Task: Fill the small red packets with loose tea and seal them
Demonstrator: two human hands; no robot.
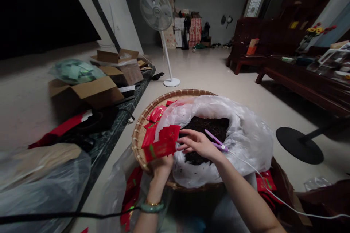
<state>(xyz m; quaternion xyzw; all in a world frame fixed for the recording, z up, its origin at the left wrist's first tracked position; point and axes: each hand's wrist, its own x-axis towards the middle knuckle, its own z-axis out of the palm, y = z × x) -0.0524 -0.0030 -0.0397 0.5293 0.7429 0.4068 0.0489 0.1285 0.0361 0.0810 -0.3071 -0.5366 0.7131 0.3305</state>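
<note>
My left hand (160, 164) is closed on a stack of small red packets (161, 145), held over the near rim of a round woven basket (138, 131). My right hand (199, 143) reaches across to the top packet with its fingers pinching at its edge; a purple tool (216, 140) with a white cord (262, 180) lies across its back. Beneath the hands sits a clear plastic bag (246, 134) folded open around dark loose tea (210, 126). More red packets (155, 114) lie in the basket to the left.
A dark marble ledge (115, 131) on the left carries open cardboard boxes (87, 89) and plastic bags. A white standing fan (160, 14) is behind the basket. A black round stand base (299, 145) and a dark wooden table (306, 83) are on the right.
</note>
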